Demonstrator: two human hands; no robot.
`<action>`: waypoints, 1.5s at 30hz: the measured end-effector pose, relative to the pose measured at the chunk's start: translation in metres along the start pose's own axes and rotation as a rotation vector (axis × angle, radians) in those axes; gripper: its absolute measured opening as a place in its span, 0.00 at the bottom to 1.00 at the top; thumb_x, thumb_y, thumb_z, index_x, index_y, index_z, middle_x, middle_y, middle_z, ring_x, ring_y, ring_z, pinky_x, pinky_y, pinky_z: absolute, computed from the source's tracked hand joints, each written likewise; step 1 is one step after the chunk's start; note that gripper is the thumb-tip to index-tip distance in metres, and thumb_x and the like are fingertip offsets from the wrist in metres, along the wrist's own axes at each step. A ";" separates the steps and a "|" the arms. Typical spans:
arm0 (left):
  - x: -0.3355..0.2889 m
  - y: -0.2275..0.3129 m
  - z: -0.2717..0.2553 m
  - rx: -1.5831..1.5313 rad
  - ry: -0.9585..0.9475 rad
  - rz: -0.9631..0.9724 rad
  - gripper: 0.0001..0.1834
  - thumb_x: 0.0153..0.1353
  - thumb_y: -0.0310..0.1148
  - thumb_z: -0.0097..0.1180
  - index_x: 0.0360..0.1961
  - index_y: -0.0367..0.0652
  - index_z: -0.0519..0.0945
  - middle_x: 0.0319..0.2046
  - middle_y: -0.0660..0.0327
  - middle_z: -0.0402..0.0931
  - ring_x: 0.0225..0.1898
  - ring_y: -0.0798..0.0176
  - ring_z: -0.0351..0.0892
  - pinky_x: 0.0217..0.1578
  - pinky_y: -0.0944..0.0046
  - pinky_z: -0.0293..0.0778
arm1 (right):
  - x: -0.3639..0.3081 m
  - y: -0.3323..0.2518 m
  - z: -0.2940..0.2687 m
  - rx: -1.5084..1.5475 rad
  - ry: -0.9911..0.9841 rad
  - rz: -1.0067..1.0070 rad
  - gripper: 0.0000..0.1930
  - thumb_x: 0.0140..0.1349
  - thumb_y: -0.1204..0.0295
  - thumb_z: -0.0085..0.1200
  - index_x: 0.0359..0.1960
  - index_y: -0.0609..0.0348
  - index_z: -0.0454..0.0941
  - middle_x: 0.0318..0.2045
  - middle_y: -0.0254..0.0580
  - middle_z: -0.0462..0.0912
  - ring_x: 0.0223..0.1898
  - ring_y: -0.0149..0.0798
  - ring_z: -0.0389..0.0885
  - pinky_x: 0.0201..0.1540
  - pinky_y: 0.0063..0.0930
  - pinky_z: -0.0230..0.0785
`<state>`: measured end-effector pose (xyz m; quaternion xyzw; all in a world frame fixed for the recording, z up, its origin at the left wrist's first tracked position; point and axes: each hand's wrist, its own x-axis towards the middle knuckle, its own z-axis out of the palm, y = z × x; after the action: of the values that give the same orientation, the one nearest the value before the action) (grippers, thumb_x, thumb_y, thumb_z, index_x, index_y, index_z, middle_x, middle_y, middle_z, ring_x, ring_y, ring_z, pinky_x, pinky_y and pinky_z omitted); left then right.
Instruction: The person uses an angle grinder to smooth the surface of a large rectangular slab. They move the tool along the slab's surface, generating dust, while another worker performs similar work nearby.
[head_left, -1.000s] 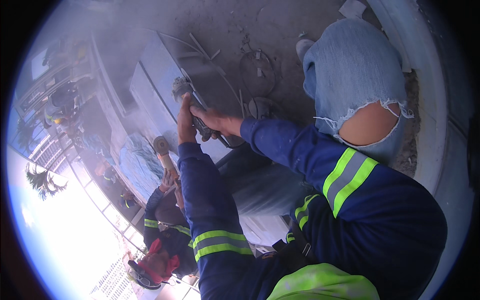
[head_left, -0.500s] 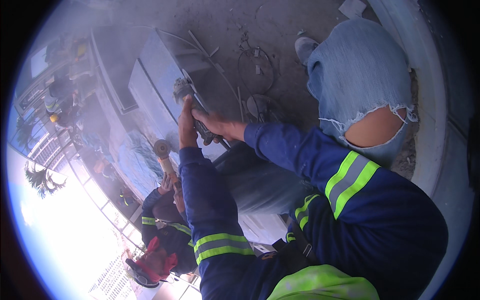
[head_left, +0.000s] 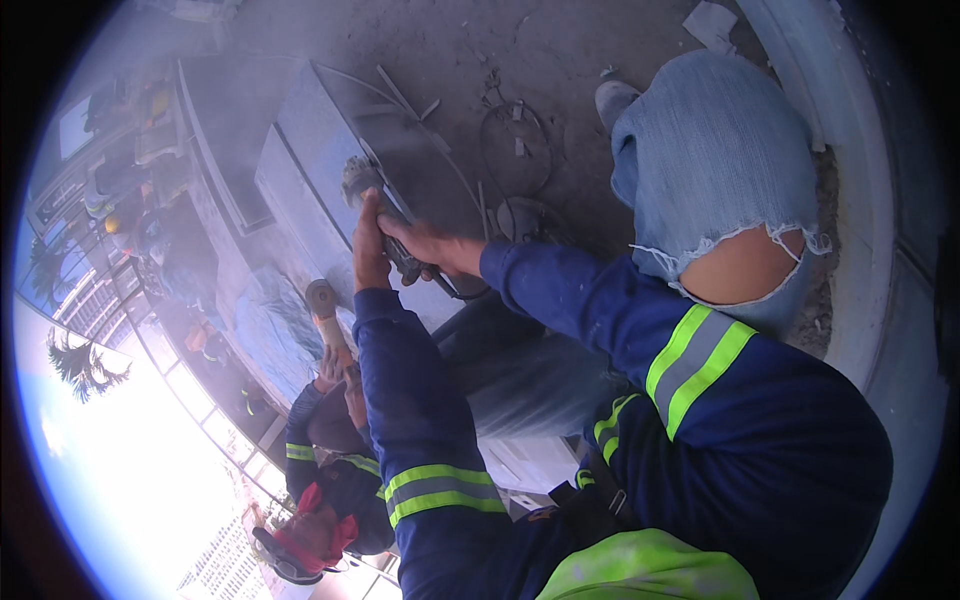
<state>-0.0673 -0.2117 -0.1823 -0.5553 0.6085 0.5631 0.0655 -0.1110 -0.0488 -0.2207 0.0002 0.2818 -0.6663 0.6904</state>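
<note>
Both of my hands are closed round a dark angle grinder (head_left: 361, 178). My left hand (head_left: 370, 245) grips it close behind the metal head, and my right hand (head_left: 438, 248) wraps the body further back. The grinder's head is at the edge of a pale grey-blue slab (head_left: 315, 125), with dust hazing the air around it. My fingers partly cover the tool, and the contact between its disc and the slab is hard to make out. A dark cord trails from the grinder's rear end near my right wrist.
At lower left a co-worker in a red head cover (head_left: 312, 535) holds another grinder (head_left: 322, 305) close to my left forearm. Offcut strips (head_left: 400, 90) and a looped cable (head_left: 517, 150) lie on the dusty floor. My bent knee (head_left: 745, 265) and a curved kerb (head_left: 870, 200) are at right.
My grinder and both hands have shifted very slightly left, with my grip unchanged. The co-worker's grinder has tilted, so its round disc face shows less.
</note>
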 end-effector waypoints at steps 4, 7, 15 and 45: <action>0.000 -0.001 -0.001 -0.008 -0.014 -0.012 0.41 0.78 0.64 0.63 0.69 0.33 0.81 0.49 0.55 0.87 0.46 0.58 0.89 0.50 0.56 0.84 | 0.001 0.001 0.000 -0.008 0.026 -0.006 0.37 0.83 0.32 0.43 0.53 0.59 0.80 0.33 0.37 0.86 0.24 0.33 0.89 0.15 0.26 0.66; 0.000 -0.002 -0.003 0.006 -0.013 0.014 0.41 0.78 0.64 0.63 0.68 0.33 0.82 0.48 0.55 0.87 0.46 0.58 0.89 0.50 0.56 0.85 | 0.002 0.002 0.001 -0.012 0.037 0.007 0.37 0.83 0.32 0.43 0.55 0.59 0.80 0.33 0.38 0.86 0.24 0.32 0.89 0.15 0.25 0.66; 0.004 -0.004 -0.004 0.005 0.022 -0.016 0.41 0.77 0.64 0.64 0.66 0.32 0.84 0.47 0.56 0.87 0.45 0.59 0.89 0.50 0.56 0.84 | 0.009 0.008 -0.001 -0.017 0.058 0.019 0.38 0.81 0.31 0.45 0.52 0.61 0.82 0.30 0.40 0.86 0.20 0.33 0.84 0.16 0.28 0.66; 0.003 -0.003 -0.005 0.076 0.069 -0.019 0.42 0.77 0.66 0.63 0.67 0.34 0.84 0.51 0.54 0.87 0.49 0.57 0.88 0.54 0.55 0.82 | 0.010 0.007 0.002 -0.080 0.079 0.002 0.42 0.81 0.30 0.40 0.47 0.63 0.85 0.23 0.43 0.88 0.14 0.32 0.77 0.12 0.32 0.53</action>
<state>-0.0634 -0.2171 -0.1845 -0.5774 0.6260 0.5192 0.0711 -0.1044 -0.0583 -0.2255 -0.0008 0.3353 -0.6532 0.6789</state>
